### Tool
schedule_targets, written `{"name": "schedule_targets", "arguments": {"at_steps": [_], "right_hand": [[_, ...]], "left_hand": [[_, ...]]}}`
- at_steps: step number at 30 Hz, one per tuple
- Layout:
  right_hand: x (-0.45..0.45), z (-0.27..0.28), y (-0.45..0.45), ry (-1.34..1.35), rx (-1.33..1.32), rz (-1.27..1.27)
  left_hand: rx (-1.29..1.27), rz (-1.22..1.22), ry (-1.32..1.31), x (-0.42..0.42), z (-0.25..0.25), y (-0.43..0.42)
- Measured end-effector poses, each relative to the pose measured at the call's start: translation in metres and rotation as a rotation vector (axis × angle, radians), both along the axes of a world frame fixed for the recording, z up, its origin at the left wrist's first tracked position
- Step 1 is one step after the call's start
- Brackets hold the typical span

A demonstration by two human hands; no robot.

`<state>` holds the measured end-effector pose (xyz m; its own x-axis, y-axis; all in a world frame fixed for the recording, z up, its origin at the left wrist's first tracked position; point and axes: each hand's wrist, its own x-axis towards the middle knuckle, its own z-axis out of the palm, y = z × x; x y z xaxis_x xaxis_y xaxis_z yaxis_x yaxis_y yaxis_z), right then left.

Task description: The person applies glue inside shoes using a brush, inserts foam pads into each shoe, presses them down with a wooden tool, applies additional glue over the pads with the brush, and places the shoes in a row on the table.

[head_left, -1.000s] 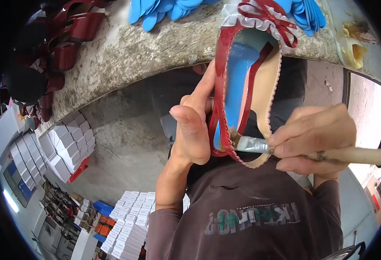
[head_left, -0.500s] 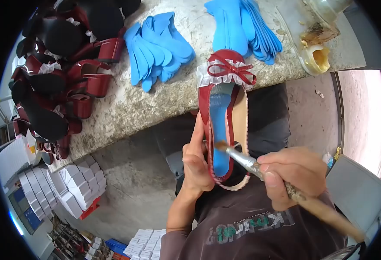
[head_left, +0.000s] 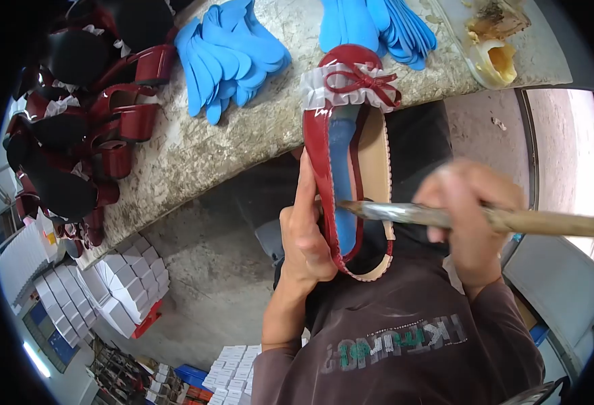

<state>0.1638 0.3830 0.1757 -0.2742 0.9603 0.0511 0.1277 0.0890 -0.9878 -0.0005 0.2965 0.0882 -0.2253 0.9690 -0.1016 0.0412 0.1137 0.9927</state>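
Note:
A red shoe (head_left: 318, 152) with a white ruffle and a red bow points away from me, its toe over the table edge. My left hand (head_left: 305, 236) holds it from the left side, fingers partly hidden beneath it. Inside lies a blue insole (head_left: 341, 162). My right hand (head_left: 476, 212), somewhat blurred, grips a wooden-handled brush (head_left: 405, 214). The brush tip is at the insole's left edge, around the middle of the shoe.
Blue insoles (head_left: 233, 54) lie fanned on the worn table (head_left: 196, 158), with another stack (head_left: 398, 34) behind the toe. Dark red shoes (head_left: 131, 121) crowd the left. A glue-crusted container (head_left: 494, 64) lies at the right. White boxes (head_left: 125, 283) are stacked on the floor.
Since a second ago the shoe has come to look smaller and lower in view. The brush has lifted from the heel end and moved up along the insole, its handle swinging to nearly level.

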Motion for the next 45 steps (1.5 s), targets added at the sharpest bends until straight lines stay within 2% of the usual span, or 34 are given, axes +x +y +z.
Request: {"name": "schedule_targets", "arguments": {"at_steps": [2,4,7,9,11,13,16,17,18,20,21,22,23,24,26,28,31,33,34,37,39,41,42,44,45], "right_hand": [[0.016,0.002,0.007,0.065,-0.083,-0.015],[0.031,-0.013,0.041,-0.052,0.637,-0.145],[0.067,0.007,0.056,0.324,0.426,-0.137],[0.074,0.007,0.058,0.382,0.493,-0.047],[0.062,0.004,0.055,0.289,0.778,-0.128],[0.065,0.016,0.058,0.147,0.784,-0.157],[0.076,0.021,0.062,-0.037,0.338,-0.098],[0.081,0.016,0.06,-0.153,0.05,-0.037],[0.075,-0.001,0.053,-0.185,-0.008,0.058],[0.056,-0.047,0.03,-0.198,-0.168,0.252],[0.041,-0.052,0.02,-0.248,-0.283,0.305],[0.03,-0.042,0.022,-0.451,-0.372,0.392],[0.023,-0.054,0.016,-0.261,-0.492,0.361],[0.02,-0.06,0.012,-0.252,-0.5,0.342],[0.017,-0.07,0.004,-0.056,-0.619,0.228],[0.022,-0.078,0.002,-0.072,-0.596,0.186],[0.03,-0.079,0.005,-0.026,-0.541,0.279],[0.036,-0.077,0.009,-0.192,-0.609,0.386],[0.036,-0.072,0.01,-0.191,-0.607,0.389],[0.044,-0.066,0.013,-0.153,-0.448,0.498],[0.074,-0.056,0.016,-0.004,-0.271,0.411],[0.119,-0.035,0.028,0.138,-0.123,0.099],[0.152,-0.03,0.038,0.114,-0.04,-0.093],[0.227,-0.061,0.074,-0.205,0.194,-0.519],[0.264,-0.081,0.093,-0.159,0.122,-0.68]], "left_hand": [[-0.023,-0.002,-0.005,-0.002,0.006,0.002],[-0.008,-0.024,-0.021,-0.007,0.007,0.001],[-0.09,-0.021,-0.006,-0.004,0.015,0.005],[-0.019,-0.019,0.012,-0.005,0.005,0.002],[0.087,-0.009,0.027,-0.002,0.002,0.003],[0.07,-0.025,0.087,-0.002,0.005,0.001],[0.104,-0.023,0.189,0.005,0.002,-0.002],[0.119,-0.024,0.284,0.008,0.004,-0.002],[0.138,-0.023,0.378,0.012,0.004,0.0],[0.2,-0.001,0.372,0.022,0.002,0.002],[0.184,0.018,0.386,0.027,0.003,0.001],[0.168,0.033,0.403,0.031,0.005,0.001],[0.179,0.044,0.413,0.035,0.006,0.002],[0.178,0.021,0.413,0.037,0.004,0.002],[0.155,0.084,0.379,0.041,-0.001,-0.001],[0.178,0.1,0.348,0.046,-0.004,0.001],[0.153,0.106,0.343,0.047,0.002,0.002],[0.118,0.101,0.336,0.047,0.002,0.0],[0.119,0.104,0.338,0.046,0.004,0.0],[0.076,0.102,0.301,0.045,0.008,-0.001],[0.087,0.09,0.287,0.042,0.01,-0.001],[0.03,0.068,0.366,0.038,0.017,-0.002],[-0.023,0.035,0.444,0.037,0.021,-0.001],[-0.193,0.272,-0.243,0.049,0.022,0.002],[-0.19,0.316,-0.455,0.048,0.024,0.004]]}}
